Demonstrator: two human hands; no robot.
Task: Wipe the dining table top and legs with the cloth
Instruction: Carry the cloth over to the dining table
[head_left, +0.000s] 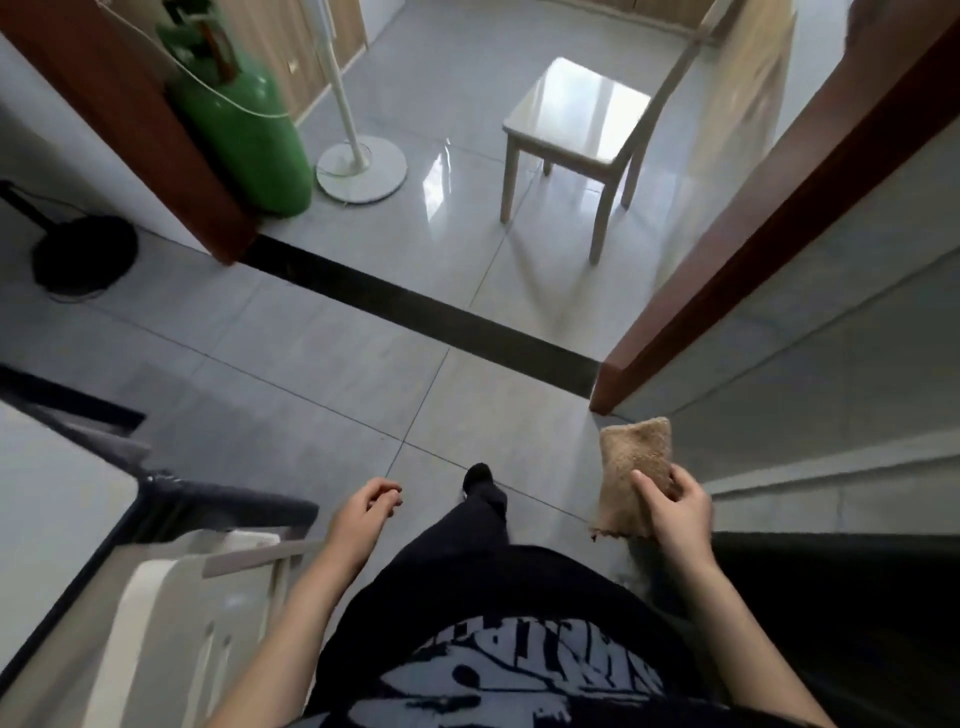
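My right hand (675, 514) grips a folded tan cloth (631, 467) at waist height, low on the right, with its upper end sticking up past my fingers. At the lower middle my left hand (366, 512) hangs loose with curled fingers and holds nothing. No dining table shows in this view. I stand on grey floor tiles in front of a doorway with a dark threshold strip (415, 306).
A pale wooden chair (582, 130) stands beyond the doorway, with a green gas cylinder (244, 130) and a white fan stand (361, 166) to its left. Brown door frames (753, 228) flank the opening. A black fan base (85, 254) sits at left, white furniture (171, 597) at lower left.
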